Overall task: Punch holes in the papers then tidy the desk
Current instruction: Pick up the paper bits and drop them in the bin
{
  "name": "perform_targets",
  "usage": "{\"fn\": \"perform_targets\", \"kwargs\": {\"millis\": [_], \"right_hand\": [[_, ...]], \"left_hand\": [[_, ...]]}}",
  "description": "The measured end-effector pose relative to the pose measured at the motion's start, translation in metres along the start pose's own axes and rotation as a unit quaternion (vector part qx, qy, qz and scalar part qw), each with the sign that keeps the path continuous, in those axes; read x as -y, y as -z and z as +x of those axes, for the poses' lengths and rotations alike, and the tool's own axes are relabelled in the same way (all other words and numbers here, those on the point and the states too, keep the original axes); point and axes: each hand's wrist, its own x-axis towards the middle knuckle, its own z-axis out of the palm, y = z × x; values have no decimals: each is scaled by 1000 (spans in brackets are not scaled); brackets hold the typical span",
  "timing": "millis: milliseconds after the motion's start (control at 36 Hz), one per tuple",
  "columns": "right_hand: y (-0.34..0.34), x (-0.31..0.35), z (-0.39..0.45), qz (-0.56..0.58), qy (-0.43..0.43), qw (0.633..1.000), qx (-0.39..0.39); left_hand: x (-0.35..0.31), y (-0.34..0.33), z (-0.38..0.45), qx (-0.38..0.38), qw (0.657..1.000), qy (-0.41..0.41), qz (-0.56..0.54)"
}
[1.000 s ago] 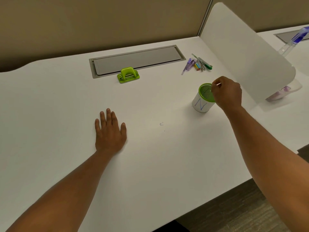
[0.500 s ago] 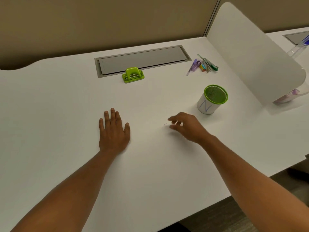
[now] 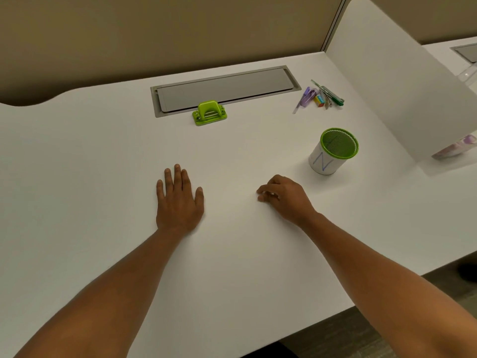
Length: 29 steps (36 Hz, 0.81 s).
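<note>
A green hole punch [image 3: 209,113] sits at the back of the white desk [image 3: 103,177], just in front of a grey cable hatch [image 3: 224,87]. My left hand [image 3: 179,202] lies flat on the desk, fingers straight and together. My right hand [image 3: 284,197] rests on the desk to its right with fingers curled, its tips pinching at a small pale paper bit that they mostly hide. A white cup with a green mesh rim [image 3: 333,153] stands beyond the right hand. No sheets of paper are in view.
A bunch of pens and small stationery [image 3: 320,95] lies at the back right. A white curved divider [image 3: 400,86] walls off the right side, with a pinkish object [image 3: 456,148] behind it. The desk's front edge runs at lower right.
My right hand left the cup's rim, came down left to the small paper bits on the desk and curled its fingers over them. The left hand stayed flat.
</note>
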Motion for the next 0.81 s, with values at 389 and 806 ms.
{"fn": "perform_targets", "kwargs": {"millis": [389, 806], "right_hand": [[-13, 8, 9, -82, -52, 995, -18], [105, -4, 33, 278, -208, 921, -178]], "left_hand": [[0, -1, -1, -16, 1000, -9, 2], [0, -1, -2, -15, 1000, -8, -9]]}}
